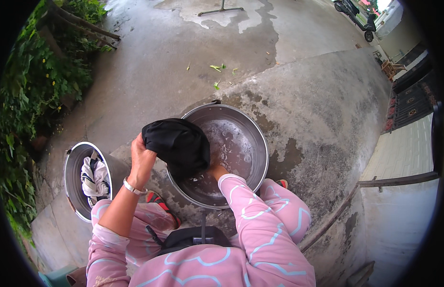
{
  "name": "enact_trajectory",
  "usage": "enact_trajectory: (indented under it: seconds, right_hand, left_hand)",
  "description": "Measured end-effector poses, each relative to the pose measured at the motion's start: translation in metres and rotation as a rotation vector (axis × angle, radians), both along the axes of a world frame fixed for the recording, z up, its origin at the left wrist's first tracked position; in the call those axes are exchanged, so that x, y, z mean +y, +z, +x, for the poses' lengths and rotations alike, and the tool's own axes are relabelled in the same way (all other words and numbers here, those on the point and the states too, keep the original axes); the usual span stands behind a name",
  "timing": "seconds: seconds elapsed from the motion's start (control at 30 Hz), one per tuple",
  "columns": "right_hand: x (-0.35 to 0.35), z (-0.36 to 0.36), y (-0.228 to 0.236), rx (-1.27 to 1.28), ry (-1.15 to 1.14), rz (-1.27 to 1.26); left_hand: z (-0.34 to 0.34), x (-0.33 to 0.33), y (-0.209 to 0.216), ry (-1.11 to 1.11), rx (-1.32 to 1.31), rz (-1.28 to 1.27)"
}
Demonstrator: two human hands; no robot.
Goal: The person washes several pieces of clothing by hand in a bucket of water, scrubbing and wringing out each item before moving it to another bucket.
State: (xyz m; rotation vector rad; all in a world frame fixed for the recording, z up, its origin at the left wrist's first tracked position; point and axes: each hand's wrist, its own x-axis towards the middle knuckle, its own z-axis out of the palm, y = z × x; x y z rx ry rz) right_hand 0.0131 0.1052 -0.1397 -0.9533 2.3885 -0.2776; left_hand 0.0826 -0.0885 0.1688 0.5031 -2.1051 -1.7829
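A black cloth item (176, 146), rounded and bunched, hangs over the left side of a wide metal basin (265, 148). My left hand (141, 155) grips its left edge, fingers closed round the fabric; whether it is a cap or a garment I cannot tell. Soapy, cloudy water (230, 143) with patches of foam lies in the basin. My right hand (216, 171) reaches down inside the basin at the cloth's lower right side. Its fingers are hidden behind the black fabric, so their grip does not show.
To my left stands a metal bucket (74, 158) with a white and dark cloth (94, 177) inside. Green plants (45, 81) line the far left. A wall (399, 148) runs along the right. Scraps of greenery (216, 68) lie on the wet concrete; a scooter (358, 19) stands far off.
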Motion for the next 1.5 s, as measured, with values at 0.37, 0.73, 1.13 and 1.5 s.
enact_trajectory:
  seconds: [0.37,0.73,1.13,1.5]
  right_hand:
    - [0.045,-0.073,0.196,-0.749,0.018,0.239]
    - [0.091,-0.071,0.318,-0.518,-0.305,-0.263]
    - [0.058,-0.066,0.356,-0.328,-0.409,-0.942]
    - [0.049,-0.051,0.338,0.172,-0.182,-0.409]
  left_hand:
    - [-0.007,0.019,-0.012,0.037,0.028,0.079]
    - [0.006,0.049,-0.05,-0.087,-0.335,-0.641]
    - [0.043,0.105,-0.073,-1.049,-0.289,-0.643]
    - [-0.007,0.072,-0.103,-0.322,-0.401,-0.077]
